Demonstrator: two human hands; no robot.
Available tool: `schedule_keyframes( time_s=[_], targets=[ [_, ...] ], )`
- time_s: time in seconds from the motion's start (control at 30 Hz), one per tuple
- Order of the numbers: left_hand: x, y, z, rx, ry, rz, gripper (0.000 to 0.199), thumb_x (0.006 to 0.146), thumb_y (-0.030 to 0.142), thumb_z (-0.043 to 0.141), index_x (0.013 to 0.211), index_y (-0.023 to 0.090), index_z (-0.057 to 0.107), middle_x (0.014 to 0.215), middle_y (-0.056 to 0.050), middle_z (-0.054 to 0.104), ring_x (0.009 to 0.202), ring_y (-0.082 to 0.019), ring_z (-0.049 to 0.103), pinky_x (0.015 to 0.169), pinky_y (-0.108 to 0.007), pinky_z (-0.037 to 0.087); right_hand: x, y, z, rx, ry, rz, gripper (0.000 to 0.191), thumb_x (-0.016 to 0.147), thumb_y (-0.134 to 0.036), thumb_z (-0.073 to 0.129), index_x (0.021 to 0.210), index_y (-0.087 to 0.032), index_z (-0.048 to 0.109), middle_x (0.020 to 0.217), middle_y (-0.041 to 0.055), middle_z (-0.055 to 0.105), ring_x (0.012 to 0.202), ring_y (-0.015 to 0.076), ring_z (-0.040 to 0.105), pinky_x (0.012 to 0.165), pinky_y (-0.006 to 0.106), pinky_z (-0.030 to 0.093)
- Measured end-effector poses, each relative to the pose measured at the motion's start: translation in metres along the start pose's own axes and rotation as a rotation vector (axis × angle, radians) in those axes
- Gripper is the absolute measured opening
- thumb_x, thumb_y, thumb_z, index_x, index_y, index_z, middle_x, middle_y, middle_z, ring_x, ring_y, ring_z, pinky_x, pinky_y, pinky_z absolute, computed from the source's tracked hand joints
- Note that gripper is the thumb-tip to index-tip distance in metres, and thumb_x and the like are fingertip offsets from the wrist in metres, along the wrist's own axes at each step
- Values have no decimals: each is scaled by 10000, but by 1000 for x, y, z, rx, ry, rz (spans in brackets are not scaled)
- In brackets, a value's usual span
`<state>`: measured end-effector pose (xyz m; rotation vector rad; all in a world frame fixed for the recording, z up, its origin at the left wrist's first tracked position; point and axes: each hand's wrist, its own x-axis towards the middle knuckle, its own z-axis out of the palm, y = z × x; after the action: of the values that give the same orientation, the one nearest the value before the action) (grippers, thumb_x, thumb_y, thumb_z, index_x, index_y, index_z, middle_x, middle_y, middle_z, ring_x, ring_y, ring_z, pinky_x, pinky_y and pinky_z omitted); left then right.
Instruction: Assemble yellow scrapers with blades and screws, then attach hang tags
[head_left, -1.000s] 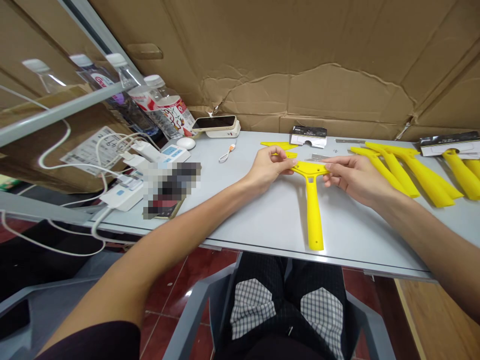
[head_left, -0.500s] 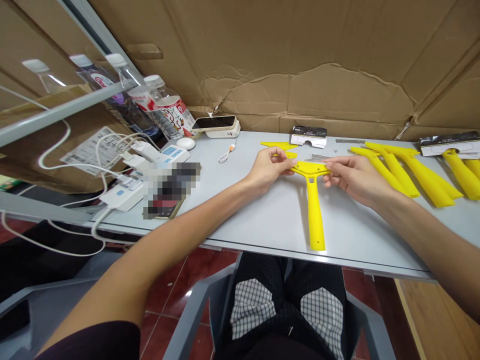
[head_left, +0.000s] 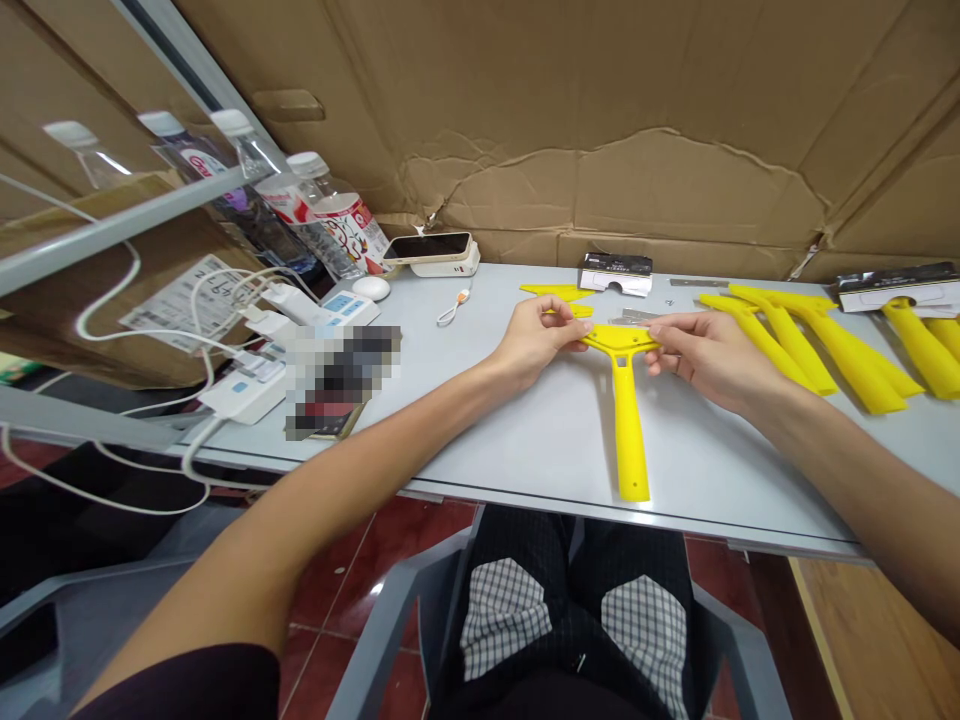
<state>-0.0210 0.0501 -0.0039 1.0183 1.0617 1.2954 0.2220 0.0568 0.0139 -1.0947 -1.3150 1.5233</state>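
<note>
A yellow T-shaped scraper handle [head_left: 630, 430] points toward me over the light table [head_left: 480, 440]. My left hand [head_left: 536, 340] pinches the left end of its wide head between thumb and fingers. The right end is gripped by my right hand [head_left: 705, 355], thumb on top. Just behind the head lies a thin metal blade [head_left: 634, 317], partly hidden. Yellow flat pieces [head_left: 555, 293] rest behind my left hand. Several more yellow handles [head_left: 847, 350] lie to the right of my right hand.
Black-and-white packages [head_left: 616, 274] and a metal strip [head_left: 697, 283] lie at the back by the cardboard [head_left: 637, 190]. On the left are a power strip [head_left: 247, 385], cables, bottles [head_left: 349, 225], a phone [head_left: 427, 247] on a white box, and a blurred-out item [head_left: 345, 380].
</note>
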Motion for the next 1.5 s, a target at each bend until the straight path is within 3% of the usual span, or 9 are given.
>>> schedule_keyframes(
  time_s=[0.4, 0.57, 0.77, 0.93, 1.07, 1.17, 1.5],
  targets=[
    [-2, 1, 1, 7, -17, -13, 380, 870, -19, 898, 813, 177, 578, 768, -36, 790, 764, -146, 787, 778, -305, 658, 1, 1, -2, -16, -5, 2, 60, 873, -167, 908, 889, -156, 851, 1035, 150, 834, 730, 154, 735, 663, 248, 682],
    [-2, 2, 1, 7, -15, -13, 380, 875, -29, 890, 815, 174, 574, 745, -23, 780, 713, -132, 769, 765, -297, 645, 2, 1, -2, -14, 2, 5, 157, 853, -250, 980, 894, -151, 865, 1118, 160, 834, 750, 159, 751, 656, 261, 689],
    [-5, 5, 5, 10, -1, -28, 387, 889, -54, 871, 807, 169, 565, 740, -12, 770, 715, -126, 767, 767, -293, 640, 2, 4, -4, -21, -12, 7, 328, 725, -317, 1108, 933, -163, 907, 917, 104, 836, 669, 131, 728, 631, 223, 654],
    [-7, 10, 9, 26, 47, -92, 344, 951, -45, 831, 889, 176, 575, 760, -19, 787, 678, -133, 774, 733, -286, 635, 1, 2, -3, 2, -13, -20, 344, 691, -335, 1132, 891, -177, 902, 915, 94, 844, 690, 134, 735, 651, 225, 667],
    [-6, 12, 10, 73, -17, -229, 103, 1071, 112, 784, 1005, 120, 705, 835, -78, 822, 630, -133, 765, 699, -288, 636, 1, 0, -2, 19, -8, -29, 294, 719, -276, 1105, 891, -175, 889, 910, 86, 839, 702, 138, 749, 649, 216, 673],
    [-5, 11, 9, 86, -71, -292, 198, 1124, 193, 737, 974, 75, 789, 835, -93, 811, 627, -109, 743, 668, -254, 614, 1, 0, -2, 28, -6, -32, 235, 751, -213, 1065, 884, -164, 877, 902, 86, 832, 693, 134, 750, 638, 206, 671],
    [-9, 11, 9, 55, -94, -272, 222, 1083, 94, 753, 865, 85, 792, 774, -79, 804, 667, -107, 748, 781, -264, 636, 1, 0, -3, 31, 22, -12, 210, 851, -80, 921, 1033, -170, 867, 868, 73, 797, 710, 159, 772, 641, 235, 681]
  ],
)
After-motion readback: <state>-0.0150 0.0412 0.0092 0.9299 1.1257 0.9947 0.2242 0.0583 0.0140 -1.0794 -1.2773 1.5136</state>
